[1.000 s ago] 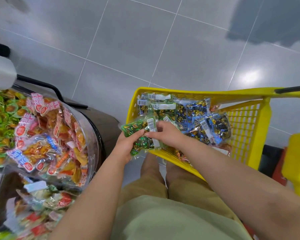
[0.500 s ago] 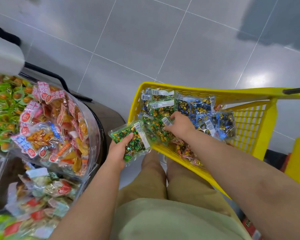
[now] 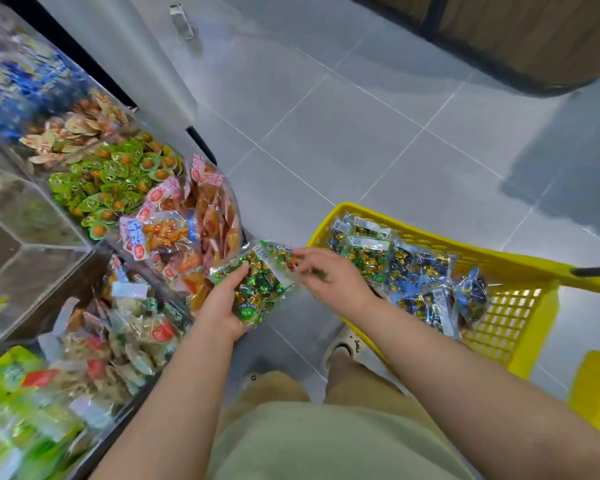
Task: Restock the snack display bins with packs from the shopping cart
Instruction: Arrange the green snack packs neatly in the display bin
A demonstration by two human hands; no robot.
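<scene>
Two hands are up in the gap between bins and cart. Left hand [image 3: 222, 306]: grip wrapped round near end of green candy pack [image 3: 257, 292]. Right hand [image 3: 329, 278]: grip pinching a pack's far edge, same pack or a second one, can't tell. Right: yellow cart [image 3: 499, 265] holds blue and green packs [image 3: 413, 271], right end bare mesh. Left: clear display bins [image 3: 32, 258] heaped with orange pouches [image 3: 194, 230]. Grey tiled floor [image 3: 343, 150] open beyond.

The person is wearing a pale sage-green shirt [image 3: 326, 441], which is hanging loosely over khaki shorts [image 3: 278, 389]. A cream clog [image 3: 343, 342] with a few holes on top is covering the right foot, and the left forearm [image 3: 174, 393] and right forearm [image 3: 465, 382] are showing bare.
</scene>
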